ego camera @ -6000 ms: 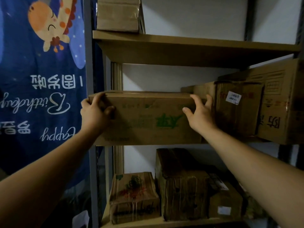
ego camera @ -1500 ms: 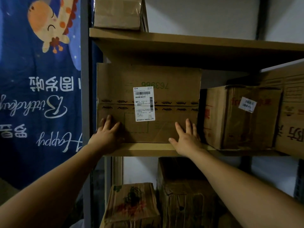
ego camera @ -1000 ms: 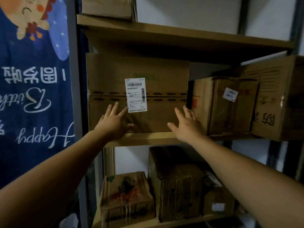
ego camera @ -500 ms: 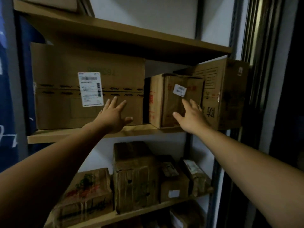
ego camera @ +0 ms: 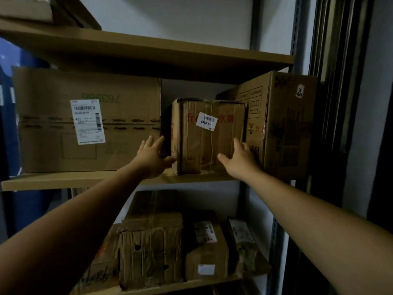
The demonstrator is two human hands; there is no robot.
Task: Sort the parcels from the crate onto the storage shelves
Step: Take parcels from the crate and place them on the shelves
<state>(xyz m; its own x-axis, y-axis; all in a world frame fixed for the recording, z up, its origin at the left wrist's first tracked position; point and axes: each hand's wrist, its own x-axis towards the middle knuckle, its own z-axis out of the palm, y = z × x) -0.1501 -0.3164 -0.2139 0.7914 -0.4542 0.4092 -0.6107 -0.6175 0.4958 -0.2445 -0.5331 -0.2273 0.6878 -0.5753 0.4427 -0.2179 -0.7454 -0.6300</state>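
The left hand (ego camera: 152, 158) and right hand (ego camera: 238, 161) flank the taped carton (ego camera: 209, 143), fingers spread and gripping nothing; in this dim light it seems stiff, tape-slick, best held by both side edges.

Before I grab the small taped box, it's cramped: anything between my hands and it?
Nothing visible. Left hand and right hand flank the small taped box; the large box and tall box stand beside it.
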